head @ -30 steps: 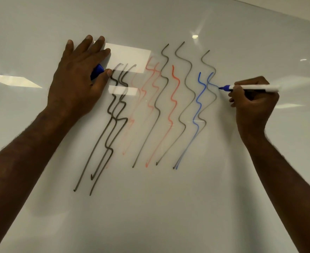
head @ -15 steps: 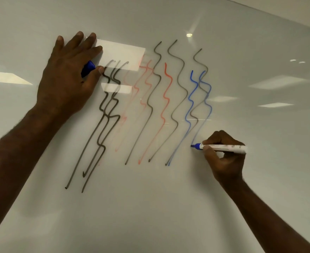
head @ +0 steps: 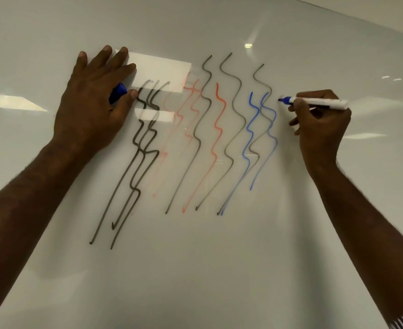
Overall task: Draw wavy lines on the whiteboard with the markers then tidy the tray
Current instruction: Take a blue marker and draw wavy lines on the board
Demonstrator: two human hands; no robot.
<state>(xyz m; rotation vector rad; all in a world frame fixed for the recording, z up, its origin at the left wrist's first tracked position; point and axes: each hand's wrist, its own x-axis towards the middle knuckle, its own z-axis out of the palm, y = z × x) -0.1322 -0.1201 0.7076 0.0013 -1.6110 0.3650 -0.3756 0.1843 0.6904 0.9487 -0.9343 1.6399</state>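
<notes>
The right hand [head: 319, 122] pinches the marker [head: 314, 102], tip at the whiteboard [head: 219, 269] right of the blue lines [head: 255, 129], apparently to start another, while the left hand [head: 93, 108], spread flat for bracing, traps the cap [head: 118, 92].

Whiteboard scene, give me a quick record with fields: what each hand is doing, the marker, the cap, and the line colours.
surface: whiteboard
left hand: flat on the board, blue cap under its fingers
right hand: grips blue marker
marker tip: at the board, right of the blue lines
line colours: black, red, blue
tray: not in view
</notes>
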